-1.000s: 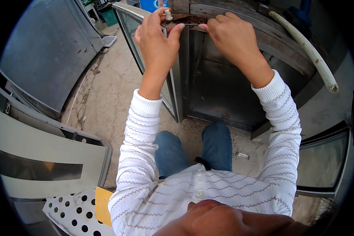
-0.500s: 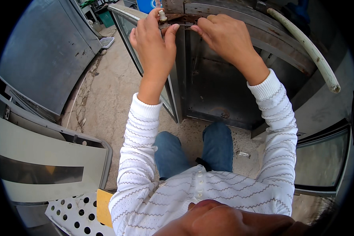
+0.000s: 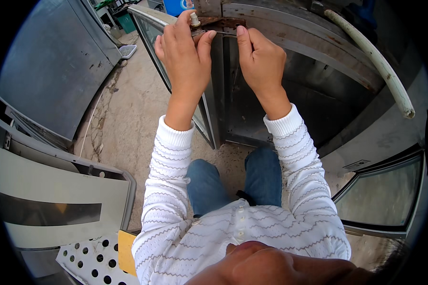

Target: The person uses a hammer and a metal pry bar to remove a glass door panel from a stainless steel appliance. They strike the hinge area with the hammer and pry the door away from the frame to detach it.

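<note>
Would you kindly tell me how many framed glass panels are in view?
2: one panel in the door by the left hand, the other panel at lower right, beyond the right sleeve. More may be hidden.

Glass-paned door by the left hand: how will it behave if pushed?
The door is probably stiff, given its straight metal-looking frame. Likely fragile if knocked, being largely glass. Might swing, since it stands angled from the cabinet.
</note>
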